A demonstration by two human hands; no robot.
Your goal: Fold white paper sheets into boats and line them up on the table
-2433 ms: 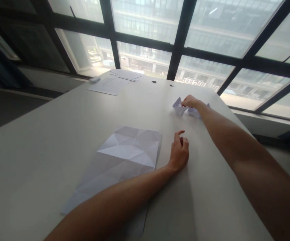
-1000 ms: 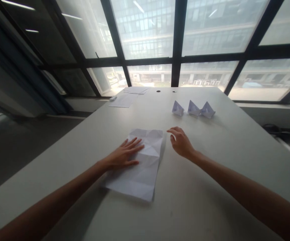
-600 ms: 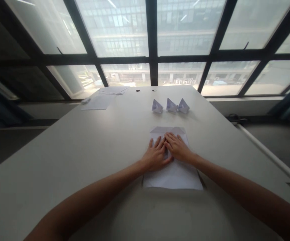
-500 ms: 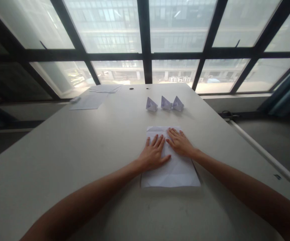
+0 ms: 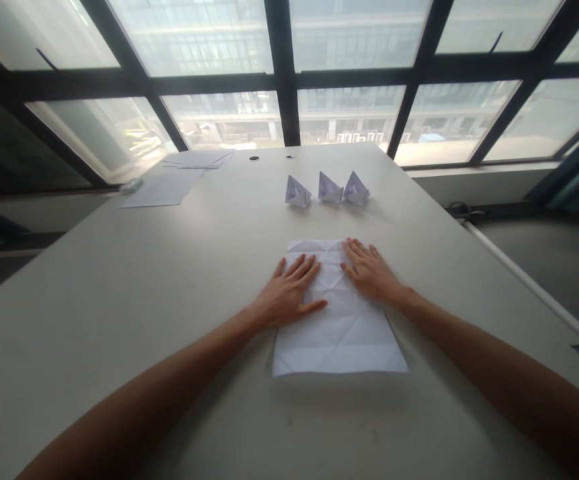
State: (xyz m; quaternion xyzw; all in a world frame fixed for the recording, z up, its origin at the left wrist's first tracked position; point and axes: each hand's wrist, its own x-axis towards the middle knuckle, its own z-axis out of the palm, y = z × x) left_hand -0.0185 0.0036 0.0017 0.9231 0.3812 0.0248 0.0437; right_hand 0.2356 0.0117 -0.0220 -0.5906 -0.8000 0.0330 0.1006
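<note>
A creased white sheet of paper (image 5: pixel 338 327) lies flat on the grey table (image 5: pixel 144 287) in front of me. My left hand (image 5: pixel 288 293) rests palm down on the sheet's left side with its fingers spread, open. My right hand (image 5: pixel 369 272) lies flat on the sheet's upper right part, fingers stretched out, open. A bare strip of paper shows between the two hands. Beyond the sheet stand three small folded paper boats (image 5: pixel 327 189) in a row.
Several loose white sheets (image 5: pixel 169 181) lie at the table's far left corner. Two small dark round spots (image 5: pixel 254 158) sit near the far edge. Large windows with black frames (image 5: pixel 282 73) stand behind the table. The table's right edge runs close to my right forearm.
My right hand left the paper boats and came back. The sheet was turned square in front of me. Both hands pressed together on it, then slid apart sideways.
</note>
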